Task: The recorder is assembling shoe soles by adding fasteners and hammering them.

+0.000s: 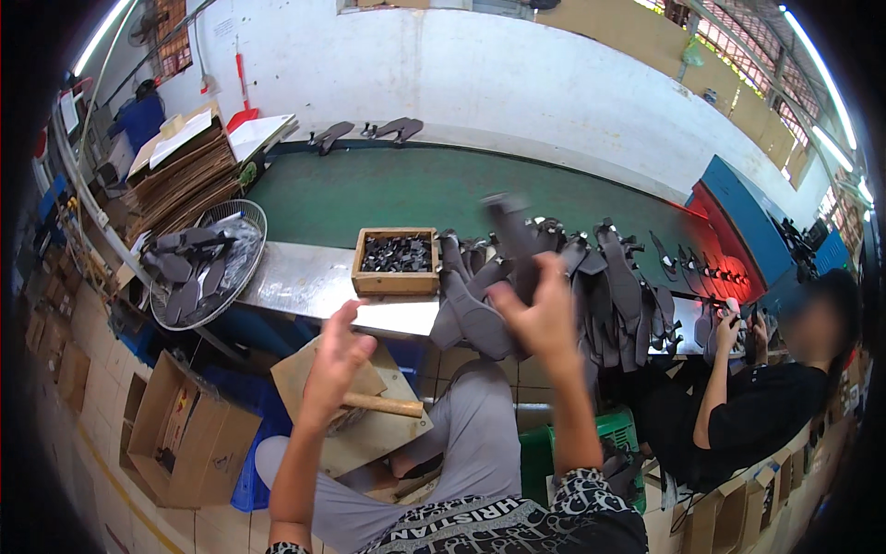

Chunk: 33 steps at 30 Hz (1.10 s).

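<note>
My left hand (340, 362) is raised with its fingers apart, holding nothing. Below it a wooden handle (386, 404), like a hammer's, sticks out over a pale board (406, 434); its other end is hidden by my forearm. In my right hand (546, 319) is a dark sandal sole (509, 226), tilted upward and blurred by motion. Around that hand, several similar dark soles (472, 314) lie heaped along the bench edge, some with heels and straps. A wooden box (397, 283) of small black pieces sits left of the heap.
Behind the bench runs a green conveyor belt (369, 189) with a few soles at its far edge. A wire basket (262, 249) of soles and stacked cardboard (185, 166) stand left. A co-worker (766, 406) sits at right near a red-lit blue machine (738, 212). A green crate (535, 462) is below.
</note>
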### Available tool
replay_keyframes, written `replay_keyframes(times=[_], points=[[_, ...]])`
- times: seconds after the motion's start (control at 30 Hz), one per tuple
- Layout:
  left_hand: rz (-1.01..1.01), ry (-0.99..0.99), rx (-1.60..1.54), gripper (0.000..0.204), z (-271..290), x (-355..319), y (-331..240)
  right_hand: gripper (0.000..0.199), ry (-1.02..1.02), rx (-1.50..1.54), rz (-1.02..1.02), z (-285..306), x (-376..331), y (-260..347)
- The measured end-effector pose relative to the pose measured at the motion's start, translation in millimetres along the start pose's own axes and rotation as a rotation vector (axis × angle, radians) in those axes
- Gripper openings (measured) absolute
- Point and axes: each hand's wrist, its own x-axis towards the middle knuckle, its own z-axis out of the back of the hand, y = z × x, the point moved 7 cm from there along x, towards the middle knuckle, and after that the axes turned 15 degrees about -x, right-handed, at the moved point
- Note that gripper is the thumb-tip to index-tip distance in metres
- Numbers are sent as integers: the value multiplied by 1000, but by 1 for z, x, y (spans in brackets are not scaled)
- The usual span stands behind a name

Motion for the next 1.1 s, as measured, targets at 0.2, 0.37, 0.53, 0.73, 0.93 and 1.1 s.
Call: replay_keyframes(times=[0.2,0.37,0.53,0.73,0.93,1.1], points=[[182,-264,-664,25,-3,-37,31,35,42,204,306,-20,-24,39],[267,-296,-562,29,44,-67,26,73,-184,-798,-375,59,64,-229],[242,-325,-572,27,54,-58,37,76,87,-341,-249,27,78,-318],[313,-266,-629,26,22,-44,55,55,293,-278,-430,21,110,-334],[353,-254,-624,26,20,-59,63,42,-73,-195,-210,59,102,-321],[307,-286,-617,26,44,-62,68,28,-109,185,-266,79,92,-302]])
